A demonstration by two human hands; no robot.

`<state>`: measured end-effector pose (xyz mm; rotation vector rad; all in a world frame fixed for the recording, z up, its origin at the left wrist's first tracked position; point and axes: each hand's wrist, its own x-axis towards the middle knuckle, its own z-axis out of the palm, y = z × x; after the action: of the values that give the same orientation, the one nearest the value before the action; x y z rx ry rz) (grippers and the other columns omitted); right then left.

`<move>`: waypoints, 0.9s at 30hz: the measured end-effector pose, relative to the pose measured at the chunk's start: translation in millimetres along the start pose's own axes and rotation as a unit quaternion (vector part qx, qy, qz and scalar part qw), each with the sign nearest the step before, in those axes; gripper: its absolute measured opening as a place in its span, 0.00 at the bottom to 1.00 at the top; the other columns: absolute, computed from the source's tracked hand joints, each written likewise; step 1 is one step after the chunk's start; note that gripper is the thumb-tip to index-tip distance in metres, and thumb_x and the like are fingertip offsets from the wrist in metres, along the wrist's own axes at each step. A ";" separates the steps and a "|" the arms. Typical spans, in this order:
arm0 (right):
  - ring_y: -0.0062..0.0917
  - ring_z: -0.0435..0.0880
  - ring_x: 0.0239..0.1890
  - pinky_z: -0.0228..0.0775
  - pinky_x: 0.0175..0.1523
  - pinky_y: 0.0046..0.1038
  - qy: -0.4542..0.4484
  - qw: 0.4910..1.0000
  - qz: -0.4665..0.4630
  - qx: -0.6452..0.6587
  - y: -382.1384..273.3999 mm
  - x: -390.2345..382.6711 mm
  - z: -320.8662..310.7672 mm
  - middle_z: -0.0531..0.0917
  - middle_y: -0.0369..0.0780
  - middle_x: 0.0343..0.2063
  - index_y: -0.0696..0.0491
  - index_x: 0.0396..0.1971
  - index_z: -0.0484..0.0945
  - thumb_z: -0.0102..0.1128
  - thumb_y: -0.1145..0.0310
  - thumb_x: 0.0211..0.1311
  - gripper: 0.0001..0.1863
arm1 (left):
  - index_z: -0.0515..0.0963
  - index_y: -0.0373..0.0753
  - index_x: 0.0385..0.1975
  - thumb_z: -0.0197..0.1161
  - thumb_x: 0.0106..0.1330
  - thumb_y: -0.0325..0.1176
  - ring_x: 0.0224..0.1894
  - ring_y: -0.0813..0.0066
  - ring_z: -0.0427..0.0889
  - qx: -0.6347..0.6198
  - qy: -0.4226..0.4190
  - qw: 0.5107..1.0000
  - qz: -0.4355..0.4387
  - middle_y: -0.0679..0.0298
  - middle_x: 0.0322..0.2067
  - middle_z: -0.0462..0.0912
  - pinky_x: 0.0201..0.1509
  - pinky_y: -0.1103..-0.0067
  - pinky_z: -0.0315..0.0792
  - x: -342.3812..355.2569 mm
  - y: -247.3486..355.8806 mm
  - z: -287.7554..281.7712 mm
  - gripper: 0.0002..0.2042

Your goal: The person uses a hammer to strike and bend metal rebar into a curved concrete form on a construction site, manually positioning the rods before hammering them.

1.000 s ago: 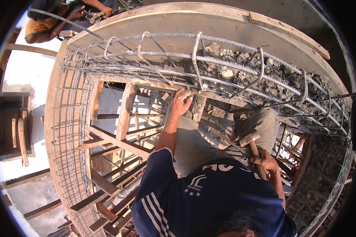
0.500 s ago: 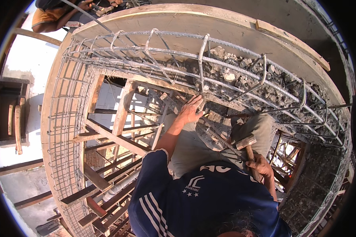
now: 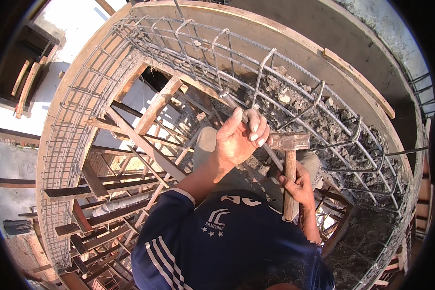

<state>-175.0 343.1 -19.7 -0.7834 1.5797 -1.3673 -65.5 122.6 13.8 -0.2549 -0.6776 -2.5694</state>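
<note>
A long steel bar, probably a chisel, slants through the curled fingers of my left hand. Its upper end lies close to the rebar cage, and its lower end passes near my right hand. My right hand is closed around the wooden handle of a hammer. The hammer's blocky metal head points up, just right of my left fingertips. Broken concrete lies inside the cage beyond both hands. I cannot tell whether the bar's tip touches the cage.
A curved formwork board stands behind the cage, with a loose wooden strip along its top. Timber props and planks cross an open drop at the left. Rebar mesh bends down the left side. Single bars jut out at the right.
My left hand has come off the timber edge and now grips the steel bar, which has been raised. My right hand has lifted the hammer upward. The view has shifted.
</note>
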 end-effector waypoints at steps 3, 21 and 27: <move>0.28 0.76 0.51 0.65 0.58 0.29 0.060 0.988 -0.117 -0.085 -27.2 8.0 3.6 0.79 0.41 0.47 0.60 0.54 0.75 0.65 0.72 0.53 0.25 | 0.64 0.45 0.21 0.37 0.79 0.51 0.20 0.80 0.60 0.091 -0.066 0.993 0.041 0.74 0.17 0.60 0.31 0.78 0.61 20.5 30.8 62.5 0.24; 0.26 0.81 0.40 0.73 0.47 0.29 0.172 0.970 -0.172 0.022 0.3 -79.1 5.3 0.76 0.41 0.42 0.62 0.46 0.73 0.66 0.71 0.53 0.21 | 0.72 0.40 0.15 0.71 0.51 0.41 0.17 0.56 0.76 0.672 -0.067 0.622 0.397 0.60 0.13 0.73 0.23 0.68 0.69 29.0 -29.8 4.0 0.16; 0.25 0.81 0.39 0.72 0.48 0.29 0.153 0.975 -0.161 -0.005 -15.4 -68.7 16.8 0.76 0.40 0.42 0.62 0.45 0.73 0.69 0.69 0.52 0.22 | 0.73 0.39 0.14 0.70 0.52 0.42 0.19 0.56 0.78 0.655 -0.030 0.648 0.387 0.59 0.13 0.74 0.22 0.68 0.70 38.9 -32.5 -44.1 0.16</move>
<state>-132.6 393.7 9.8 -0.8966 1.7491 -1.7853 -117.8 110.1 -26.6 -0.0718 -1.7488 -0.8265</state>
